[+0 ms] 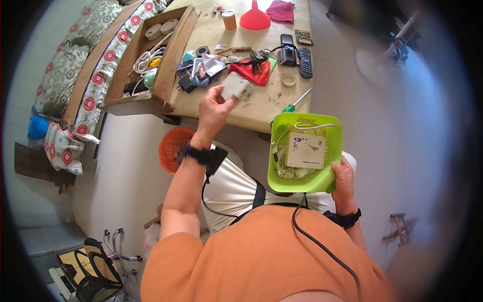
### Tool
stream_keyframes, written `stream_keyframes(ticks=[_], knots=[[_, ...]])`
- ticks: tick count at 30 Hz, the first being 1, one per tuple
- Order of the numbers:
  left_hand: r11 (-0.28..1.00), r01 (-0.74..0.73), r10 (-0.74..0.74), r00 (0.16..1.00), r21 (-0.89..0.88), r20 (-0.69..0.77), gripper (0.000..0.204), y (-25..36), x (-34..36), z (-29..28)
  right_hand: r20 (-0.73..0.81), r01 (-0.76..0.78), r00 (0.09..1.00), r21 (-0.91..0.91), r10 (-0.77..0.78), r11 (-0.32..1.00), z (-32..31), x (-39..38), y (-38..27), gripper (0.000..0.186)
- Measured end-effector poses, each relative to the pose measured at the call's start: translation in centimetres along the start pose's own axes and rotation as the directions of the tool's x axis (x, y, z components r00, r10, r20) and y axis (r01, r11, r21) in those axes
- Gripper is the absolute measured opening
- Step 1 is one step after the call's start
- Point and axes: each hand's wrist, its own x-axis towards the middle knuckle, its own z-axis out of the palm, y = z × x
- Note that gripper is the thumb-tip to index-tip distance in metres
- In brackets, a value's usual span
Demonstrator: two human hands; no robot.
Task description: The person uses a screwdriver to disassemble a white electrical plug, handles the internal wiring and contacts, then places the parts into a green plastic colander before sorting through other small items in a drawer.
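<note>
My left hand (215, 111) is closed on a white socket block (235, 86), held above the table's near edge; dark slots show on one end, slightly blurred. My right hand (343, 182) grips the near right corner of a lime-green plastic basket (275, 183), which I hold over my lap. Inside the basket lies a flat white box (305, 150) with a printed pattern, on top of tangled white cables (279, 160). Just past the basket's far left corner, a green-handled screwdriver (302, 98) rests at the table edge.
A beige-covered table (201, 108) bears a red funnel (255, 19), paper cup (229, 21), remote control (305, 63), tape roll (289, 79), red bag (254, 75) and small clutter. An open wooden drawer (168, 65) holds cables at left. An orange basket (171, 146) stands below.
</note>
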Motion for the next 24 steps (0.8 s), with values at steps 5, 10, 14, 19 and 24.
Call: stream_keyframes(ticks=[5,10,14,19,24], knots=[[0.866,-0.481,0.398,0.828,0.136,0.394,0.053,9.3,-7.8,2.7,0.048,-0.012,0.999,-0.009,0.013,1.000,0.5,0.0,0.3,0.036],[0.692,-0.709,0.552,0.640,0.136,0.534,0.054,9.3,-10.3,6.1,0.049,-0.063,0.997,-0.016,0.064,0.998,1.0,-0.5,0.1,0.034],[0.745,-0.648,0.562,0.736,0.155,0.378,0.046,8.8,-8.1,4.0,0.007,-0.020,1.000,-0.047,0.020,0.999,-1.3,-1.0,0.5,0.034],[0.766,-0.330,0.363,0.930,0.551,0.052,0.040,0.6,-0.5,-1.4,-0.071,0.000,0.997,-0.002,0.000,1.000,-4.0,-1.4,-1.2,0.033],[0.445,0.097,0.139,0.975,0.890,-0.175,0.070,-4.4,6.2,-6.9,-0.132,0.033,0.990,-0.043,-0.038,0.999,-5.0,-1.5,-2.0,0.032]])
